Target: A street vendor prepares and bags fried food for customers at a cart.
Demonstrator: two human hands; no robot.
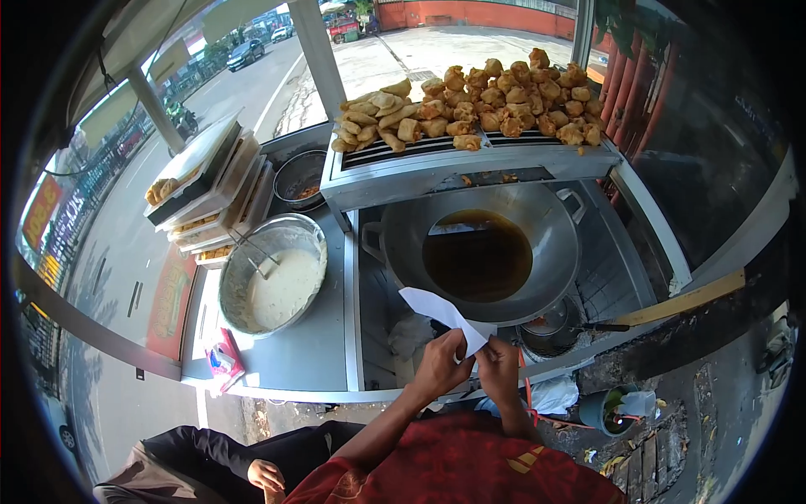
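Observation:
A sheet of white paper [444,310] is pinched between both hands in front of the wok, bent, with its upper corner angled off to the left. My left hand [442,360] grips its lower left part. Close beside it, my right hand [499,365] grips the right part, thumbs near each other. Just beyond the paper sits a large metal wok [554,252] holding dark brown oil [476,255]. Left of the hands, a metal bowl [228,296] contains pale batter [286,283] with metal tongs [255,257] resting in it.
Fried snacks [504,94] are heaped on a slatted rack [409,146] behind the wok. Stacked plastic containers [214,189] stand at left, near a dark pan [302,179]. A pink packet [223,360] lies at the counter's front edge. Another person's hand [266,475] shows at lower left.

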